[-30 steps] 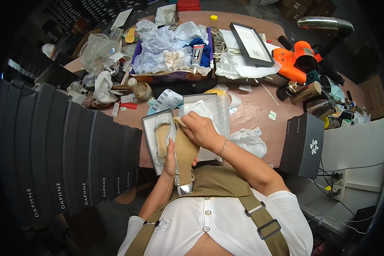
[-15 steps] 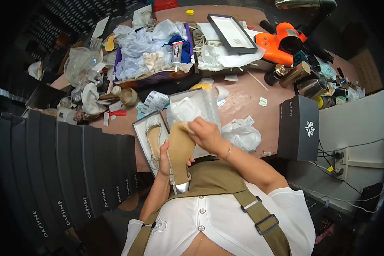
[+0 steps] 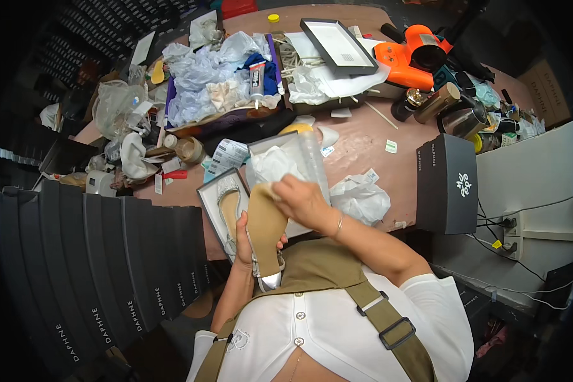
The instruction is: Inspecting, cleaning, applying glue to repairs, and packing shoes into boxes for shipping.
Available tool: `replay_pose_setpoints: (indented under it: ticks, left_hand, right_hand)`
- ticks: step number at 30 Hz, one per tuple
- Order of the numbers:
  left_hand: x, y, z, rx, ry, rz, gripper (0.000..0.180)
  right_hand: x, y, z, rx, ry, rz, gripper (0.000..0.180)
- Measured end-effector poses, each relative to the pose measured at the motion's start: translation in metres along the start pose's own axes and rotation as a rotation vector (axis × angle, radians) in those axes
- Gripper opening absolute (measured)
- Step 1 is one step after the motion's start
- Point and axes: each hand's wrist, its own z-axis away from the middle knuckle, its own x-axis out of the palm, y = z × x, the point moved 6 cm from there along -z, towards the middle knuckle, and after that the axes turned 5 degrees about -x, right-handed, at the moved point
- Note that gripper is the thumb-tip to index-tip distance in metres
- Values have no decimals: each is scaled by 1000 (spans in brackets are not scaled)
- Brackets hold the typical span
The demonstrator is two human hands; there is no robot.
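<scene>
My left hand (image 3: 242, 245) is wrapped round a shoe (image 3: 265, 223), held sole outward. Its sole is flat and tan, with a silvery heel pointing down toward my apron. At the toe end, the bent fingers of my right hand (image 3: 299, 200) press a small pale wad (image 3: 271, 191), which looks like cloth, against the sole. Just left of the held shoe, a glittery silver shoe (image 3: 230, 197) lies in a shallow open box part (image 3: 205, 198). Behind my hands stands another open box (image 3: 261, 146) with white tissue paper (image 3: 275, 167) inside.
Dark shoe boxes (image 3: 134, 254) stack along my left, and one dark box (image 3: 447, 184) stands at the right. Crumpled white plastic (image 3: 361, 197) lies right of my hands. Farther back are a tissue-filled bin (image 3: 204, 83), a glue tube (image 3: 256, 81) and an orange tool (image 3: 414, 57).
My right hand and its pale wad have shifted slightly left and down, still against the toe of the sole. My left hand keeps hold of the shoe. The whole view has tilted slightly.
</scene>
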Motion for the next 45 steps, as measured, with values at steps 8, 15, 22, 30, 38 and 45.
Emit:
replay_pose_setpoints:
  ticks: [8,15,22,30,38,45]
  left_hand:
    - [5,13,-6,85,-38,51,86]
    - [2,10,-4,53,102,-3,92]
    - [8,16,-1,62,-19,-145,95]
    - [-4,14,-3,66,-159,-113,75]
    - [10,28,2,159,-259,43,76]
    - [18,21,-4,152,107,138,74]
  right_hand:
    - [1,-5,-36,-50,34,-28,14]
    - [10,-4,-53,-63,4,-60,15]
    - [5,7,-56,-51,46,-15,16]
    - [-5,75,-24,255,140,-194,12]
    - [-31,69,41,614,293,-621,21]
    - [-15,-5,-6,-109,59,-88,23]
